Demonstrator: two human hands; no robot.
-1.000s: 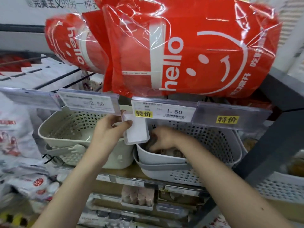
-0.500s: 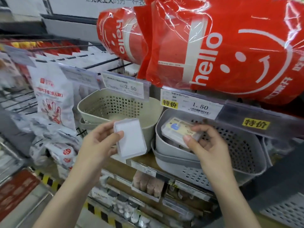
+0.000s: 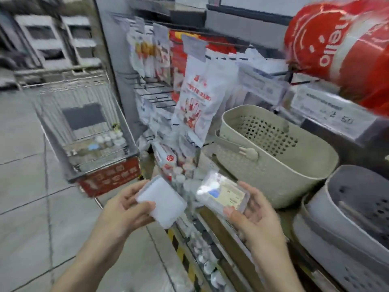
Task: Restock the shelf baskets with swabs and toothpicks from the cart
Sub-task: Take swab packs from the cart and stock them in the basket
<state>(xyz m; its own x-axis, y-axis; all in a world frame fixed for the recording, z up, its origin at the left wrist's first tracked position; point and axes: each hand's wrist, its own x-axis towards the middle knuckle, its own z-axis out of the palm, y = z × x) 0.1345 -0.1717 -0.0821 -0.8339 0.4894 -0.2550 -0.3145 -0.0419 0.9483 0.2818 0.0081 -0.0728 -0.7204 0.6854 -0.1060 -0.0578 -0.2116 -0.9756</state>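
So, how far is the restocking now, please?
Done: little shows; the beige basket looks nearly empty. In hand: the left hand holds a white box, the right hand a labelled clear box. Left: more stock in the cart.

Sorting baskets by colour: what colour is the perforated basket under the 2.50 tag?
Beige basket, clearest in the head view.

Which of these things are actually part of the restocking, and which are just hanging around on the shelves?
Part of the job:
- left hand holding a white flat box
- right hand holding a clear labelled box
- beige basket
- grey basket
- cart

Just there:
- red "hello" bags
- glove packets
- price tag
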